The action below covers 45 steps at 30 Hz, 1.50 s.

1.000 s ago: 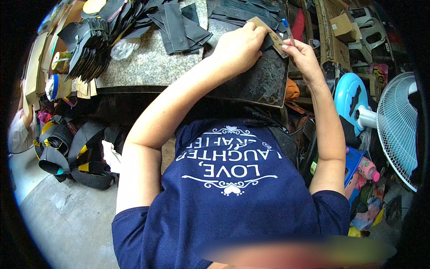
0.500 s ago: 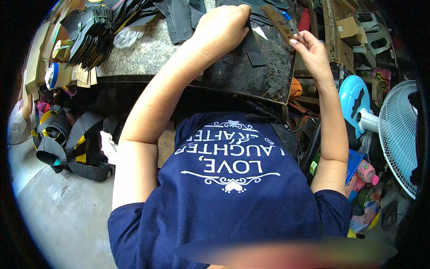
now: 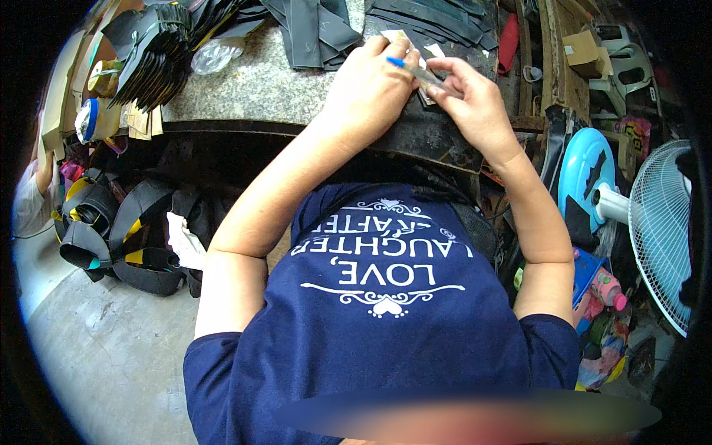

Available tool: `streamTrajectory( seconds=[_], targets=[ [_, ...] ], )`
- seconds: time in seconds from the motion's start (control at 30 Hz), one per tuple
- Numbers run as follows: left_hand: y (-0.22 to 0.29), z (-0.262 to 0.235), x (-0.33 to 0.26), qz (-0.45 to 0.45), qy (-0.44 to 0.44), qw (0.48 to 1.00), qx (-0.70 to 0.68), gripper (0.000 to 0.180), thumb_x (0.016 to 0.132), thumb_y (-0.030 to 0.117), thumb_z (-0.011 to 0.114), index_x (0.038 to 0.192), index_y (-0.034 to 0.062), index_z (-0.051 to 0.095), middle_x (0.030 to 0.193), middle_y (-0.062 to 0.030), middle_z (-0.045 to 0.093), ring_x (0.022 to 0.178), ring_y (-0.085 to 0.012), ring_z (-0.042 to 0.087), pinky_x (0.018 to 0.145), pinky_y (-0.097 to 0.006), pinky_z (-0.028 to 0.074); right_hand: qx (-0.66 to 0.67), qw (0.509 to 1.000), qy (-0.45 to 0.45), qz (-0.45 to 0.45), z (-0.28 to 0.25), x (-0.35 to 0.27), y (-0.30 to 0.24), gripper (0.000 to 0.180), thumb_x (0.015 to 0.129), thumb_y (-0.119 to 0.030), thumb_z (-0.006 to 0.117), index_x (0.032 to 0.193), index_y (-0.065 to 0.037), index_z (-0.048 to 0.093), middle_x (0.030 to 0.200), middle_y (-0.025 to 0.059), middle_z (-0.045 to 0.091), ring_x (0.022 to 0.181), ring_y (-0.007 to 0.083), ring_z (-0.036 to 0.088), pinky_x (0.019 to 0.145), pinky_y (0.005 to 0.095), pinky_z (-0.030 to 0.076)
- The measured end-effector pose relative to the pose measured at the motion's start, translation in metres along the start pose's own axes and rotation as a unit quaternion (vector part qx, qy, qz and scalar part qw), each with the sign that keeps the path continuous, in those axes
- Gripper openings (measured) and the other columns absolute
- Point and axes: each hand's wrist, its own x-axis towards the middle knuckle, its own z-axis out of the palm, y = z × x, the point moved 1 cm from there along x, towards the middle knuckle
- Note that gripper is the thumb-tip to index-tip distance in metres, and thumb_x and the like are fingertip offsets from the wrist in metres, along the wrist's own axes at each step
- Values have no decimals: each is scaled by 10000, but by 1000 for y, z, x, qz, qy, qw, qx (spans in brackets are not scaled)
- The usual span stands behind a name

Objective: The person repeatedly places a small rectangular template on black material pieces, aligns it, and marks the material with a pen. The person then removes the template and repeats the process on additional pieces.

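My left hand [image 3: 377, 85] rests at the near edge of the worktop, its fingers bent down over a pale, paper-like piece [image 3: 396, 35] that shows past the knuckles. What lies under the palm is hidden. Close on its right, my right hand [image 3: 471, 96] grips a clear pen [image 3: 430, 76] with a blue end, which points left across the left hand's fingers. The right fingertips meet the edge of the pale piece. Dark flat strips [image 3: 304, 37] lie beyond my left hand, and more black strips [image 3: 437, 22] are spread behind both hands.
Stacked black cut pieces [image 3: 156, 55] and a crumpled clear plastic bag [image 3: 216, 55] occupy the worktop's left. Black curved straps [image 3: 122, 230] sit below on the floor. On the right are a blue-and-white fan [image 3: 660, 230], a cardboard box [image 3: 584, 53] and a red object [image 3: 508, 44].
My right hand has come left and nearer, bringing the pen beside my left hand. The brown strip it held is no longer visible. My left hand has moved slightly nearer, and pale pieces now show.
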Motion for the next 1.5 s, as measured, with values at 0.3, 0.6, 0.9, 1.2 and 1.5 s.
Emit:
streamTrajectory(
  seconds=[0.3,0.6,0.9,1.2,1.5],
  targets=[
    [-2,3,1,-56,-77,995,-34,486,889,350,699,1264,58,594,1310,-128,595,1291,-299,545,1082,-464,447,25,993,65,-94,-20,3,5,187,991,-147,600,957,9,699,879,38,592,871,127,563,800,256,441],
    [-9,15,2,-18,5,1000,-23,447,842,340,731,1197,82,645,1228,-88,634,1267,-265,568,1103,-466,428,331,935,117,-57,-2,-2,23,157,1038,-222,593,1066,-68,601,861,11,624,683,59,612,593,194,502],
    [-6,8,1,-20,-13,999,-30,450,817,359,751,1164,88,659,1181,-78,634,1223,-255,591,1108,-450,423,298,944,103,-98,-1,-10,27,107,966,-156,704,980,-106,610,747,-34,589,584,32,549,505,170,416],
    [-7,-7,6,-13,-33,993,-109,395,780,252,724,1085,29,606,1100,-151,596,1124,-326,571,990,-441,454,-107,920,97,-365,3,-6,14,92,956,-123,698,931,-114,610,774,-38,587,581,31,522,487,184,377],
    [-6,-6,8,-22,-23,994,-103,353,780,251,710,1028,24,603,1071,-144,590,1083,-326,579,945,-422,471,244,960,87,-108,3,-6,20,80,997,-146,657,948,-97,617,708,-51,547,572,16,486,515,179,382]
  ],
)
